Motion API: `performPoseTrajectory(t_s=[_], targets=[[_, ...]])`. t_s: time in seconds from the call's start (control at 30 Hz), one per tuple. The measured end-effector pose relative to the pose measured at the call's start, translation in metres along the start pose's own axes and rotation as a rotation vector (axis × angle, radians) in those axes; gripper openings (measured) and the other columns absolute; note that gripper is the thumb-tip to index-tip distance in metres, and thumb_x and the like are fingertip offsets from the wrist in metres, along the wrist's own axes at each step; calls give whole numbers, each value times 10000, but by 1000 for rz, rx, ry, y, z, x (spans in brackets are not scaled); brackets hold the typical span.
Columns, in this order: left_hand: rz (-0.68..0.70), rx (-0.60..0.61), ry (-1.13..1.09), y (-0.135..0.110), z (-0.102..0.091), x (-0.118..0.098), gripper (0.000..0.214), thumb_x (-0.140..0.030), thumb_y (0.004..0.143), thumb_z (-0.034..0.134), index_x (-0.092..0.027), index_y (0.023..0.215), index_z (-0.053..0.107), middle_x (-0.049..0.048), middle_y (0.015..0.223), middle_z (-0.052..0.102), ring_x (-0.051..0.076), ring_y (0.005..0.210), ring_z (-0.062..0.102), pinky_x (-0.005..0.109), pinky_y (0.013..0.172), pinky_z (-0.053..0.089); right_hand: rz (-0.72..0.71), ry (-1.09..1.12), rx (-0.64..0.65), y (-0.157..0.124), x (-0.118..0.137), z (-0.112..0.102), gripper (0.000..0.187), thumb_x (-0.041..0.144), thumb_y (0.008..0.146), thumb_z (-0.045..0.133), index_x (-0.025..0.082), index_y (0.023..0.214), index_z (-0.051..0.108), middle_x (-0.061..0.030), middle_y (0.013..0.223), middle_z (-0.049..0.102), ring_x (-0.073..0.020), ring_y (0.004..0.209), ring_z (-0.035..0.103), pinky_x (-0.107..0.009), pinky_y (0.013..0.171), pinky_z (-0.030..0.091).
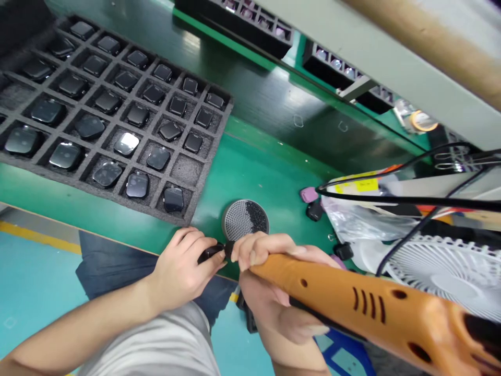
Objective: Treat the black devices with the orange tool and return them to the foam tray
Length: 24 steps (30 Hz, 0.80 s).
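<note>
My left hand (182,266) pinches a dark, glossy smartwatch body (209,253) at the green bench's front edge; most of it is hidden by my fingers. An orange electric screwdriver (344,292) is gripped in my right hand (270,266), its black nose pointing left and meeting the smartwatch body. The bit's tip cannot be made out. Just beyond both hands stands a round grey dish (233,222) with a perforated face, partly covered in tiny black pieces. To the left, a dark foam tray (187,170) holds several black smartwatch bodies in square compartments.
A white fan (450,271) stands at the right, near a clear plastic bag (348,219). Black cables (410,199) cross above them. Small pink (309,195) and black pieces lie nearby. More compartment trays (250,26) sit at the back below a pale shelf beam (391,52).
</note>
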<state>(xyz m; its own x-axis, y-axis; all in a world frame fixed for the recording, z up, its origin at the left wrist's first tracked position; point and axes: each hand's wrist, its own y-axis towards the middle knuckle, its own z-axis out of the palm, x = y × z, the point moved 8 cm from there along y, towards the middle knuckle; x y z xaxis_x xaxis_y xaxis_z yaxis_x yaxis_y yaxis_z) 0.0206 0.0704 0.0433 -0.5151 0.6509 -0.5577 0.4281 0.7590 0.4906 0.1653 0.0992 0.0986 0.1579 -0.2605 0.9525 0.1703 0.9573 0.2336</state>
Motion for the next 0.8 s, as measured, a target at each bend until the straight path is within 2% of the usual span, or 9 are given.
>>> performPoseTrajectory(t_s=[0.07, 0.13, 0.2, 0.3, 0.4, 0.5, 0.6, 0.7, 0.8], targets=[[-5, 1, 14, 0, 1, 1, 139, -232, 1041, 755, -218, 1179, 767, 83, 1138, 773, 251, 1038, 667, 464, 1011, 552, -36, 25, 13, 4, 3, -3, 519, 791, 909, 697, 389, 1237, 701, 36, 863, 659, -182, 651, 633, -401, 586, 558], [-16, 15, 33, 0, 2, 2, 188, -284, 1039, 778, -209, 1211, 763, 86, 1116, 769, 259, 1042, 665, 468, 1006, 555, -103, 43, -41, 9, 8, -12, 472, 731, 944, 680, 354, 1226, 707, 32, 873, 659, -175, 635, 624, -390, 569, 555], [-3, 60, 29, -1, 3, 2, 250, -312, 1051, 754, -180, 1264, 751, 116, 1213, 773, 286, 1123, 671, 495, 1045, 549, -168, 47, -135, 13, 10, -23, 441, 706, 934, 689, 355, 1200, 711, 34, 867, 661, -171, 617, 611, -381, 560, 554], [65, 141, -11, -2, 7, -3, 295, -225, 1052, 663, -138, 1326, 729, 141, 1428, 742, 321, 1279, 657, 547, 1151, 512, -195, 59, -207, 19, 4, -31, 431, 690, 928, 687, 361, 1204, 709, 35, 843, 663, -171, 596, 597, -371, 543, 551], [67, 144, -19, -3, 8, -3, 294, -163, 1025, 640, -138, 1302, 737, 137, 1400, 759, 307, 1257, 679, 537, 1159, 519, -181, 70, -207, 22, -3, -32, 420, 655, 927, 695, 351, 1218, 710, 34, 838, 663, -167, 591, 597, -357, 532, 548], [33, 114, 22, -1, 7, -1, 234, -252, 1050, 695, -147, 1253, 741, 142, 1321, 771, 298, 1187, 699, 508, 1113, 546, -183, 73, -205, 22, -4, -32, 416, 653, 919, 709, 352, 1206, 719, 37, 840, 674, -162, 592, 610, -350, 535, 558], [32, 139, 41, -1, 8, -2, 273, -347, 1070, 697, -151, 1257, 732, 157, 1341, 755, 317, 1211, 689, 524, 1112, 547, -178, 74, -205, 23, -4, -31, 413, 663, 928, 697, 348, 1194, 726, 37, 832, 678, -162, 585, 607, -348, 523, 557], [53, 183, -4, -1, 8, -3, 266, -286, 1074, 646, -127, 1272, 727, 167, 1427, 727, 335, 1300, 662, 547, 1166, 520, -167, 79, -203, 24, -6, -31, 417, 669, 920, 714, 348, 1186, 728, 39, 828, 680, -161, 583, 604, -347, 526, 556], [70, 183, -33, -3, 7, -3, 258, -192, 1050, 610, -122, 1263, 739, 160, 1417, 738, 324, 1306, 671, 554, 1185, 521, -164, 81, -205, 25, -9, -30, 425, 673, 918, 719, 344, 1186, 729, 39, 827, 681, -159, 587, 603, -345, 532, 554]])
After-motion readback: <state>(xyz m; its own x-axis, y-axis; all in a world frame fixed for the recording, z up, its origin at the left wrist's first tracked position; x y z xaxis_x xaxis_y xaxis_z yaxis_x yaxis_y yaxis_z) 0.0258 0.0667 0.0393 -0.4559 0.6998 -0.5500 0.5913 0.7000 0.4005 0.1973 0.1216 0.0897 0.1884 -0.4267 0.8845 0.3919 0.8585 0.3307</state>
